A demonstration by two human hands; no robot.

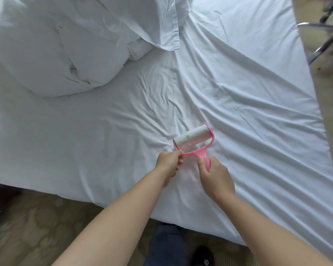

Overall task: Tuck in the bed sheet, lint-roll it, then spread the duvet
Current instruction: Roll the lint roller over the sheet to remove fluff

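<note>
A pink lint roller [192, 140] with a white sticky roll lies on the wrinkled white bed sheet [248, 116] near the bed's near edge. My right hand [214, 174] grips its pink handle. My left hand [170, 162] pinches the left end of the roller's frame beside the roll. The white duvet [69, 45] sits bunched in a heap at the far left of the bed, one flap folded toward the middle.
The sheet hangs over the bed's near edge above a patterned carpet [37, 223]. My leg and dark shoe [204, 256] stand at the bed's edge. A chair with metal legs [327, 41] stands past the bed's right side.
</note>
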